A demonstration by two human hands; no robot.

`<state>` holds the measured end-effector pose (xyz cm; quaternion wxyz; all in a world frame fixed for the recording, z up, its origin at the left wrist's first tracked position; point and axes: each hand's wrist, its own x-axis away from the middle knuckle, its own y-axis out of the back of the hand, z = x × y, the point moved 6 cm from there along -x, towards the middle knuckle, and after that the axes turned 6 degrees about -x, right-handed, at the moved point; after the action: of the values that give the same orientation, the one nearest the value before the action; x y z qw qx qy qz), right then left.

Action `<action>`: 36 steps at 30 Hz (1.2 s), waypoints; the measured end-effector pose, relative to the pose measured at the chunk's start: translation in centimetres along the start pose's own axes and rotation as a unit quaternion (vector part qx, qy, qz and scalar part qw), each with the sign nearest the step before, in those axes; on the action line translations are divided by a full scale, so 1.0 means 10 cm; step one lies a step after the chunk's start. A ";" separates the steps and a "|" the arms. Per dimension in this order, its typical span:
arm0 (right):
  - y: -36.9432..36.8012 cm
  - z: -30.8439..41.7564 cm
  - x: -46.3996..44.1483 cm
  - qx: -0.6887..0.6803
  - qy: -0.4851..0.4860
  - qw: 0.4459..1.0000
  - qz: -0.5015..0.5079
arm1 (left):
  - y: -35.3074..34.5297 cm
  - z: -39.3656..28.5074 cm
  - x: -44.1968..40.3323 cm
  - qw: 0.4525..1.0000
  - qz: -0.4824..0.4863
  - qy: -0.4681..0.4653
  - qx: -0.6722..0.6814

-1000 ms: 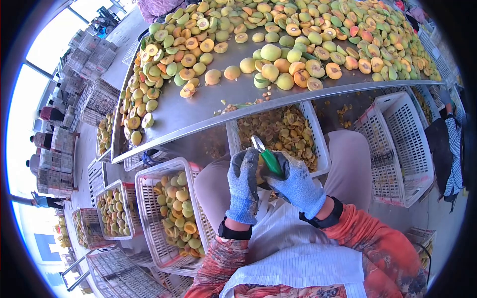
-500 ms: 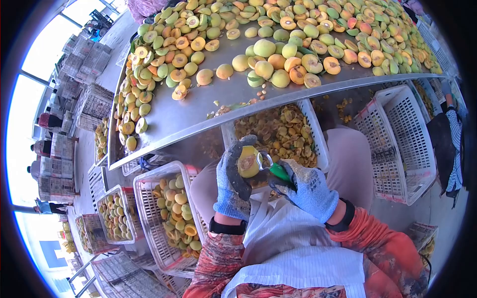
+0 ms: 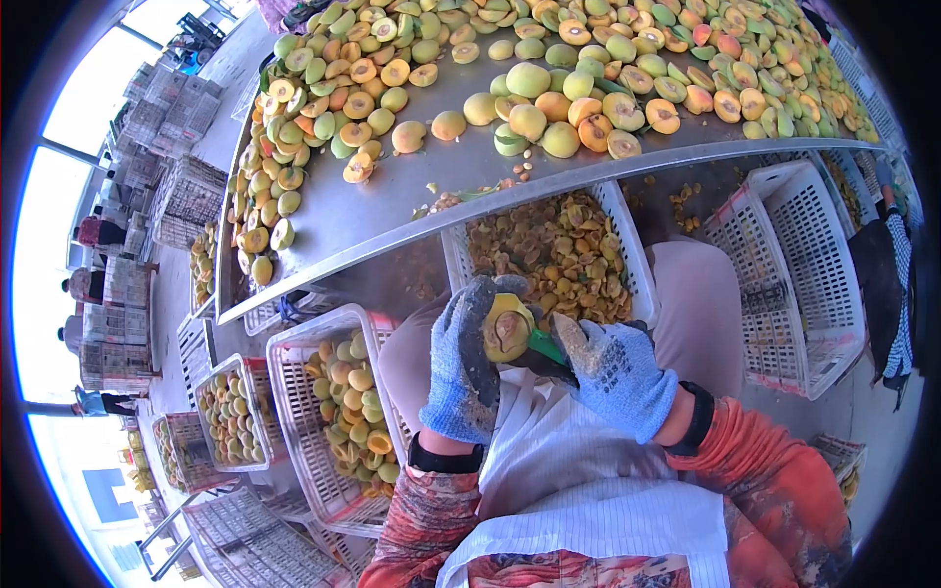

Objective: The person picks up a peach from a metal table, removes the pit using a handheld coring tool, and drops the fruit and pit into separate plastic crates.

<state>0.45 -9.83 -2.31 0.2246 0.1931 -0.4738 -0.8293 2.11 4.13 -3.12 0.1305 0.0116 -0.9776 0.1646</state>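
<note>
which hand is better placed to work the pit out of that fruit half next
Probably the right hand: it grips the green-handled tool, which points at the cut face of the fruit half. The left hand is occupied holding that fruit.

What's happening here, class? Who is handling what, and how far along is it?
A person in blue gloves holds a cut fruit in the left hand, while the right hand holds a green-handled tool against it. The stone appears to be in the fruit. Beyond the hands, a white crate holds fruit pieces under the edge of a metal table with many fruits, whole and halved, on it.
</note>
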 end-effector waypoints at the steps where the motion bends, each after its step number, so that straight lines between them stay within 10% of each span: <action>1: 0.01 0.01 -0.01 0.000 0.002 1.000 0.001 | -0.02 -0.06 0.01 0.999 0.011 -0.023 -0.020; 9: 0.03 0.06 -0.04 -0.050 0.002 0.998 -0.044 | -0.03 -0.16 0.06 0.993 0.051 -0.104 0.036; 15: -0.10 0.11 -0.02 -0.015 0.042 0.998 0.038 | 0.10 -0.12 0.09 0.979 -0.040 -0.107 -0.170; 18: -0.09 0.21 -0.01 -0.087 0.060 0.993 0.054 | 0.03 -0.14 0.19 0.998 -0.069 -0.007 -0.008; 24: -0.26 0.27 -0.14 -0.260 0.027 0.965 -0.008 | -0.01 -0.37 0.24 0.941 -0.191 -0.239 -0.144; 26: -0.21 0.09 -0.28 -0.251 0.026 0.967 0.013 | 0.10 -0.23 0.14 0.911 -0.189 -0.273 -0.247; 28: -0.23 -0.10 -0.40 -0.172 0.009 0.980 0.104 | 0.22 0.07 -0.05 0.984 -0.150 -0.079 -0.061; 34: -0.16 0.00 -0.30 0.083 0.008 0.996 0.020 | 0.20 0.09 -0.27 0.975 -0.200 -0.096 -0.027; 36: -0.17 0.01 -0.27 -0.134 -0.012 0.991 0.016 | 0.22 0.06 -0.21 0.939 -0.243 -0.203 -0.132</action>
<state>2.30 -7.42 -3.47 0.2562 0.1439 -0.3643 -0.8837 3.89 6.01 -4.90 -0.0344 0.2650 -0.9636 -0.0088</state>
